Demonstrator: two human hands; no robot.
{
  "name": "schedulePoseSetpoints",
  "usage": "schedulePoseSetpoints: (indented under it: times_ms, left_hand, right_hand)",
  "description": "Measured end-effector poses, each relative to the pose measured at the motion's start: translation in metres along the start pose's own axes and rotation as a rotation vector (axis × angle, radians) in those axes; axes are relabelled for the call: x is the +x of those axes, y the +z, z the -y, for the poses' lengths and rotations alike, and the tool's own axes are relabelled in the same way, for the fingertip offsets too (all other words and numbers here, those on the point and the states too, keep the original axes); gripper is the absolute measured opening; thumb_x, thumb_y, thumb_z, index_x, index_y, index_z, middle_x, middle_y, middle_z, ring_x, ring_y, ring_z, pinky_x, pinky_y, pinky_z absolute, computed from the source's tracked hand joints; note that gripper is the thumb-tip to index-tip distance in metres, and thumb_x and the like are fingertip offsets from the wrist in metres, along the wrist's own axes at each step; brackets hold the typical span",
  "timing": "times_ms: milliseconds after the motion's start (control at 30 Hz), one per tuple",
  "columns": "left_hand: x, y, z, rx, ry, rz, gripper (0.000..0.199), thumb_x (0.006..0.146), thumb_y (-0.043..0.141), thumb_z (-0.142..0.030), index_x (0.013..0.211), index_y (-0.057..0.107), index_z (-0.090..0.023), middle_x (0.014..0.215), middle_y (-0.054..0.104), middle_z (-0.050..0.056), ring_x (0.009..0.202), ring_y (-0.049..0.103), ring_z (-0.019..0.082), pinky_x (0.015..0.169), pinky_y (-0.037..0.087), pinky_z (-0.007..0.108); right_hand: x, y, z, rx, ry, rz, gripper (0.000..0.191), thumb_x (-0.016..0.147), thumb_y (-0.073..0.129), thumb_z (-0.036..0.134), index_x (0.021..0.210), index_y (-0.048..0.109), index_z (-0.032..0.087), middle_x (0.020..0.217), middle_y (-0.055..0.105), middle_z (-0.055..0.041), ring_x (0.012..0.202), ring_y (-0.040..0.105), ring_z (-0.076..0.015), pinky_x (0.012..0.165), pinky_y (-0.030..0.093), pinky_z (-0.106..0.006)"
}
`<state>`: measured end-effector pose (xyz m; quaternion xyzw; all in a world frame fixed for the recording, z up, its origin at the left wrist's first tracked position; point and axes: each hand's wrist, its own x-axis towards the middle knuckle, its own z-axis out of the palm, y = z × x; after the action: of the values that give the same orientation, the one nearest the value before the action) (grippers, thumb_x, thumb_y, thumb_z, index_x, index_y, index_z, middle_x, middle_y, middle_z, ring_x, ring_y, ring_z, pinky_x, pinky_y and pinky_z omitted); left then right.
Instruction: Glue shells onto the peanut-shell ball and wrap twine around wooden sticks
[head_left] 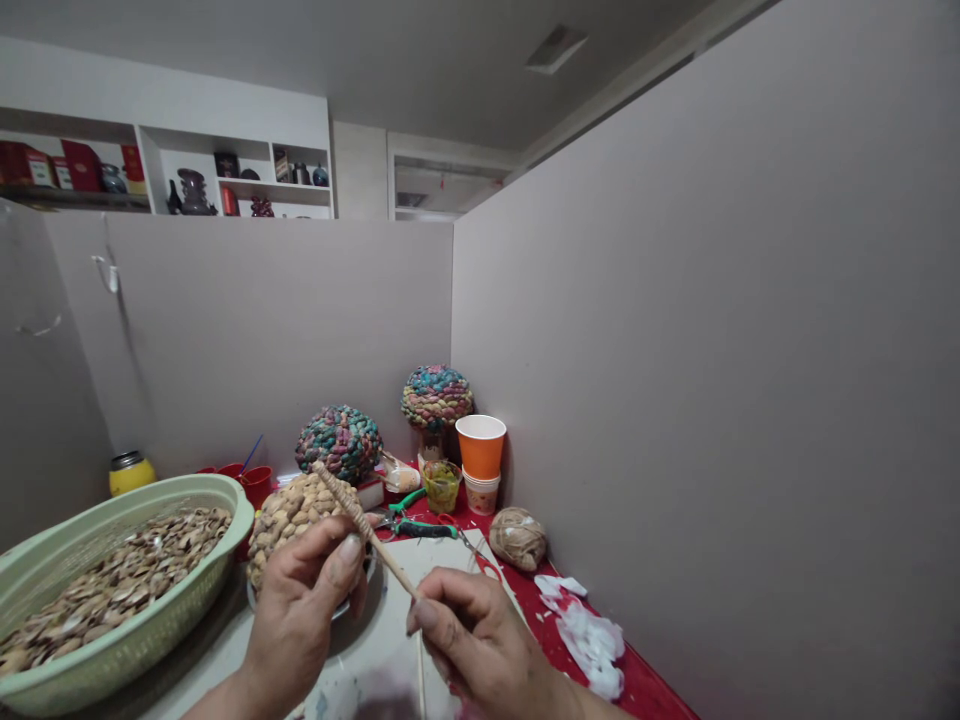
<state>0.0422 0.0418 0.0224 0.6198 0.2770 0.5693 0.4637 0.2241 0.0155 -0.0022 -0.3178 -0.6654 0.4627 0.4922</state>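
Note:
A thin stick (pixel 394 566), its upper part wrapped in tan twine, slants between my two hands. My left hand (pixel 311 590) pinches the wrapped part with thumb and fingers. Lower down, my right hand (pixel 480 635) grips the bare end. A thin strand hangs below the right fingertips. Just behind my left hand is a ball covered in peanut shells (pixel 289 515), resting on a dish. A ball of brown twine (pixel 517 539) lies to the right, beyond my right hand.
A green basin (pixel 112 640) of shells fills the left. Behind are two colourful shell-covered domes (pixel 339 442), an orange cup (pixel 481 447), green-handled pliers (pixel 426 530) and a yellow jar (pixel 131 475). White crumpled plastic (pixel 592 640) lies at right. Grey partitions enclose the table.

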Motion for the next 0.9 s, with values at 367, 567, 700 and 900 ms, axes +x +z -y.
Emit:
schedulePoseSetpoints:
  times_ms: [367, 567, 700, 900]
  left_hand:
    - [0.0027, 0.0017, 0.0012, -0.006, -0.010, -0.047, 0.025, 0.086, 0.061, -0.038, 0.086, 0.067, -0.014, 0.054, 0.050, -0.002, 0.049, 0.040, 0.009, 0.047, 0.031, 0.021]
    - [0.0024, 0.0003, 0.0021, -0.010, 0.007, -0.063, 0.024, 0.085, 0.064, -0.037, 0.089, 0.068, -0.014, 0.054, 0.051, -0.002, 0.048, 0.041, 0.009, 0.047, 0.033, 0.021]
    - [0.0020, 0.0008, 0.0006, -0.021, -0.003, -0.045, 0.026, 0.085, 0.063, -0.037, 0.096, 0.069, -0.014, 0.054, 0.051, -0.002, 0.049, 0.041, 0.009, 0.047, 0.033, 0.021]
    - [0.0020, 0.0023, -0.0007, -0.026, 0.005, -0.041, 0.026, 0.085, 0.063, -0.038, 0.093, 0.070, -0.014, 0.056, 0.050, -0.002, 0.049, 0.040, 0.009, 0.046, 0.032, 0.021]
  right_hand:
    - [0.0033, 0.0013, -0.0004, -0.032, 0.042, 0.005, 0.046, 0.091, 0.045, 0.059, 0.086, 0.057, 0.015, 0.050, 0.045, 0.0062, 0.043, 0.036, -0.0065, 0.043, 0.028, -0.018]
    - [0.0075, -0.0008, 0.0037, -0.215, -0.082, -0.173, 0.042, 0.092, 0.049, 0.052, 0.072, 0.057, 0.015, 0.065, 0.048, 0.0016, 0.063, 0.042, -0.0110, 0.059, 0.034, -0.022]
    - [0.0075, -0.0030, 0.0038, -0.192, -0.058, -0.147, 0.044, 0.092, 0.048, 0.053, 0.074, 0.060, 0.015, 0.060, 0.043, 0.0032, 0.058, 0.038, -0.0105, 0.055, 0.032, -0.022]
    - [0.0052, -0.0035, -0.0012, -0.158, -0.039, -0.087, 0.048, 0.093, 0.045, 0.055, 0.079, 0.064, 0.013, 0.057, 0.043, 0.0036, 0.052, 0.036, -0.0087, 0.049, 0.028, -0.022]
